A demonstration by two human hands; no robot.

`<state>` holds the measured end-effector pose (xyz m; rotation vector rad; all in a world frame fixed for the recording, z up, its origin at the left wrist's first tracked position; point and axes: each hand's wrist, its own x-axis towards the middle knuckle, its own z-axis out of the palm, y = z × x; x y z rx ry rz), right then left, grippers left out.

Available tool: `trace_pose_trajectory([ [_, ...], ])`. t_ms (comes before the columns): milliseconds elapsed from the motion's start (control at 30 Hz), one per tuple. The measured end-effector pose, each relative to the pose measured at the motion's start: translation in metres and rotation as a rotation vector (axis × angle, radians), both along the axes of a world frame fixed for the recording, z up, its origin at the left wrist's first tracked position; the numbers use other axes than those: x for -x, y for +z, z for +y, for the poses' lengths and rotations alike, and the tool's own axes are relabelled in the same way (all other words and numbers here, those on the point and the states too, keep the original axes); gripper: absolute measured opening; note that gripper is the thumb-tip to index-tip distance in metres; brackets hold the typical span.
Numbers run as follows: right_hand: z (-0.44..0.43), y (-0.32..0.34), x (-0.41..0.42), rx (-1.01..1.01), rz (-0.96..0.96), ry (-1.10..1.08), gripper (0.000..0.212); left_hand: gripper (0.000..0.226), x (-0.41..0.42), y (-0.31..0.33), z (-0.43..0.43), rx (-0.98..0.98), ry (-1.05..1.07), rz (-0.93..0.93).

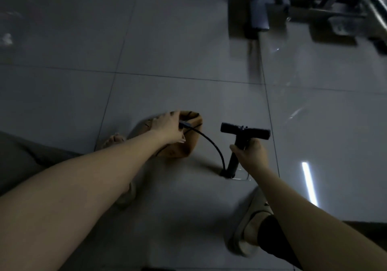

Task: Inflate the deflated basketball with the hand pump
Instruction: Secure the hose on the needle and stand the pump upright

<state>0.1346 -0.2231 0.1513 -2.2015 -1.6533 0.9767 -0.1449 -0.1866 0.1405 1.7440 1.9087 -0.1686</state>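
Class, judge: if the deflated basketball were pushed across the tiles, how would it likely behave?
The basketball looks caved in and folded, so it would probably slide or flop rather than roll. It likely yields softly under the left hand. The hose running to it may tug it back toward the pump.

Your left hand [167, 127] lies on the caved-in basketball [193, 118] and pinches the end of the black hose [211, 143]. From that grip the hose arcs down to the foot of the upright pump [232, 165]. Your right hand [250, 153] grips the pump's shaft, with the T-handle [245, 131] just above that grip.
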Motion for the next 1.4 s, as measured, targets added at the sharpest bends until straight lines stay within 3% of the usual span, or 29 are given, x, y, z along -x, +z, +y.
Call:
trace_pose_trajectory([
  [100, -0.01, 0.016, 0.004, 0.066, -0.022, 0.053, 0.036, 0.079, -0.048, 0.059, 0.008, -0.013, -0.169, -0.33],
  [167, -0.018, 0.027, 0.006, 0.095, 0.014, 0.054, 0.042, 0.075, -0.084, 0.091, 0.002, 0.069, -0.334, -0.434],
  [267, -0.026, 0.048, 0.01, 0.201, 0.096, 0.11, 0.039, 0.046, -0.119, 0.104, -0.013, 0.148, -0.459, -0.336],
  [333, -0.03, 0.064, 0.006, 0.362, 0.16, 0.14, 0.035, 0.037, -0.125, 0.105, -0.024, 0.112, -0.532, -0.271],
  [433, -0.038, 0.086, -0.013, 0.548, 0.248, 0.024, 0.044, 0.03, -0.12, 0.107, -0.042, 0.107, -0.545, -0.29],
  [533, -0.04, 0.109, -0.021, 0.454, 0.085, 0.059, 0.048, 0.034, -0.117, 0.114, -0.056, 0.095, -0.609, -0.191],
  [667, -0.049, 0.137, -0.003, 0.378, -0.088, 0.325, 0.049, 0.028, -0.118, 0.124, -0.074, 0.044, -0.703, -0.118],
  [800, -0.066, 0.125, 0.01, 0.324, -0.297, 0.438, 0.033, 0.028, -0.115, 0.117, -0.087, 0.053, -0.642, -0.232],
  [900, -0.07, 0.112, 0.006, 0.249, -0.369, 0.444, 0.023, 0.048, -0.113, 0.112, -0.088, 0.063, -0.53, -0.336],
  [1067, -0.06, 0.098, 0.01, 0.241, -0.379, 0.501, 0.011, 0.031, -0.111, 0.108, -0.079, 0.052, -0.456, -0.351],
  [1200, -0.039, 0.102, 0.032, 0.266, -0.369, 0.598, 0.01, 0.021, -0.096, 0.105, -0.076, -0.018, -0.509, -0.149],
  [1400, -0.017, 0.163, 0.027, 0.259, -0.401, 0.569, 0.015, 0.011, -0.096, 0.167, -0.057, -0.035, -0.576, -0.046],
])
